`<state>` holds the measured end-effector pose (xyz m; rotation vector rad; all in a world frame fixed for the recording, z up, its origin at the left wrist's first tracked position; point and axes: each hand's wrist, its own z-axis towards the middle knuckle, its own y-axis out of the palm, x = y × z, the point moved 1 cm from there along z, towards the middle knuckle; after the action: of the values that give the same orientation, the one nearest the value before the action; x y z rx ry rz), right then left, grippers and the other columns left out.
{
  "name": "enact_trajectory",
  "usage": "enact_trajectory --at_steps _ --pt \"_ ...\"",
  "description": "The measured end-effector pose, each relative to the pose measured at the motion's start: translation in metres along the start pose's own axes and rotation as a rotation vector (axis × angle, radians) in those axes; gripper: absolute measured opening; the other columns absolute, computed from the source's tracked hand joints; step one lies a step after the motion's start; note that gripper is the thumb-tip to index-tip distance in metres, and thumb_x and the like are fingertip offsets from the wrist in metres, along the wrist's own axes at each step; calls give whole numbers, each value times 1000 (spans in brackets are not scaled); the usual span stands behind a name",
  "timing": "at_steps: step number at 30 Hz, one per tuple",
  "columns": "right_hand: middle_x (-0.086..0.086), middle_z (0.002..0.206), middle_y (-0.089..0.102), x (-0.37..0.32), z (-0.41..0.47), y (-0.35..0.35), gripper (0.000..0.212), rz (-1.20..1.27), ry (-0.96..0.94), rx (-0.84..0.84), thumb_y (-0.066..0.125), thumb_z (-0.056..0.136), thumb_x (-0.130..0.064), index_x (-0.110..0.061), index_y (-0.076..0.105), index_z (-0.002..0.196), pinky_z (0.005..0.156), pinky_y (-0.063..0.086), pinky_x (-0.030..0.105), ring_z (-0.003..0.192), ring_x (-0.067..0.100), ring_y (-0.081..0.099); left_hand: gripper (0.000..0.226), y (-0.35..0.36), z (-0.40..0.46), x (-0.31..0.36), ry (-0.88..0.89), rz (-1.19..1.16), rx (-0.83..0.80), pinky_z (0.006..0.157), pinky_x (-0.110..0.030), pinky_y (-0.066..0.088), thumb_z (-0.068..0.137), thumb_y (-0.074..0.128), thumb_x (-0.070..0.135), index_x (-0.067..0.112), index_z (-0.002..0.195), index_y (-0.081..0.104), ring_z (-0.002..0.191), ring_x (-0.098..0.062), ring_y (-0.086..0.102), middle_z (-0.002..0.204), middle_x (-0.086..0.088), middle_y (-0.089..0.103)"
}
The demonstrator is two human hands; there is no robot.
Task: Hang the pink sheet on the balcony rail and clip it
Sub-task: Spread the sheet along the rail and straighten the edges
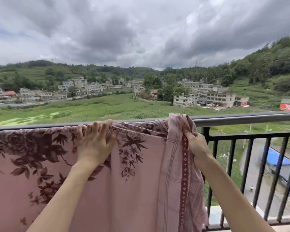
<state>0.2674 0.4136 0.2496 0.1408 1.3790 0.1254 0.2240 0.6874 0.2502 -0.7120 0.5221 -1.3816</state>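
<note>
The pink sheet [137,190], printed with dark red flowers and a checked border, hangs draped over the balcony rail [241,120] and covers its left and middle stretch. My left hand [94,141] lies on the sheet at the top of the rail, fingers hooked over the bunched fold and thumb pinching cloth. My right hand [195,143] grips the gathered right edge of the sheet just below the rail, beside a dark upright post. No clip is in view.
Bare railing with black vertical bars [264,178] runs on to the right of the sheet. Beyond it the ground drops to a road, a blue tarp [274,156], fields and village houses far below.
</note>
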Motion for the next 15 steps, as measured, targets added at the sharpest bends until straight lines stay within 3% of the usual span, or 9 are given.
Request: enact_trajectory --at_steps 2,4,6,9,12,15 --pt "0 67 68 2 2 -13 30 39 8 -71 56 89 -39 -12 67 79 47 52 18 56 11 65 56 0 -3 6 -53 -23 2 112 -49 -6 90 20 58 33 140 25 130 -27 31 131 -6 41" --pt "1 74 70 5 6 -23 22 18 -10 -171 57 90 -32 -14 68 84 53 53 18 62 10 67 51 0 -12 22 -137 -77 63 112 -52 -6 92 36 42 27 141 29 136 -27 22 139 -9 34" --pt "2 80 72 6 11 -36 15 21 -36 -260 58 90 -24 -13 68 92 61 55 20 70 11 69 47 1 -28 53 -201 -152 185 112 -57 11 88 50 30 17 133 43 133 -27 24 138 -12 37" --pt "-2 82 74 4 15 -59 10 97 -30 -396 60 88 -17 -19 69 92 62 55 21 73 11 70 48 2 -57 121 -169 -309 280 98 -47 40 84 41 46 16 119 56 115 -17 36 120 -4 51" --pt "-1 91 74 5 16 -72 16 152 23 -504 62 85 -17 -20 68 100 65 53 22 81 12 69 61 4 -75 187 -148 -678 18 102 -28 35 84 51 55 22 134 40 117 -3 37 124 14 42" --pt "0 93 73 8 16 -78 18 126 13 -512 59 88 -15 -16 69 104 64 53 20 82 10 69 73 7 -72 217 -302 -917 -167 92 -7 34 79 67 40 22 138 27 111 4 46 121 19 44"
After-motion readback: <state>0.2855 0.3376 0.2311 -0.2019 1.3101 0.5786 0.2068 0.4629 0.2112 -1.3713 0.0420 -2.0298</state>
